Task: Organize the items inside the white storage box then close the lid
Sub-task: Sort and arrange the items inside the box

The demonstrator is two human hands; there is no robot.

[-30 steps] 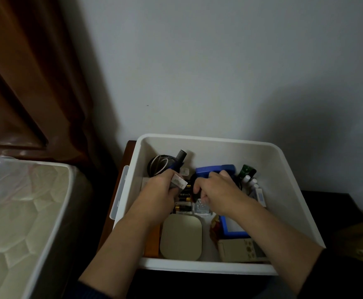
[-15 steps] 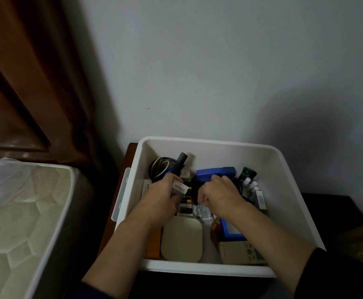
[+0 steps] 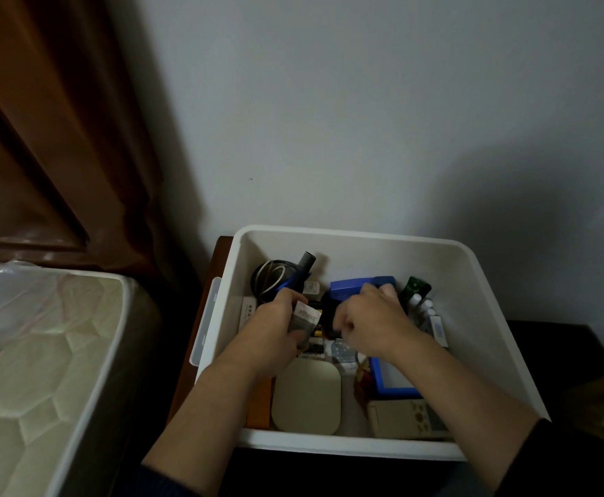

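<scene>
The white storage box (image 3: 479, 317) stands open against the wall, with no lid in view. Inside lie a beige rounded case (image 3: 305, 398), a blue tool (image 3: 361, 284), a blue-framed tablet (image 3: 397, 382), a remote control (image 3: 408, 417), several batteries (image 3: 313, 347), a dark coil of cable (image 3: 270, 278) and small bottles (image 3: 422, 306). My left hand (image 3: 275, 335) is in the box's left half, closed around a small grey-and-white packet (image 3: 304, 319). My right hand (image 3: 372, 322) reaches into the middle, fingers curled over a dark object beside the blue tool; what it grips is hidden.
A mattress (image 3: 35, 371) wrapped in plastic lies to the left. A brown curtain (image 3: 60, 120) hangs behind it. The box sits on a brown wooden stand (image 3: 192, 338). A dark surface (image 3: 562, 349) extends to the right, with the grey wall (image 3: 365, 120) behind.
My right hand has shifted slightly back toward the blue tool. My left hand keeps hold of the packet at about the same spot.
</scene>
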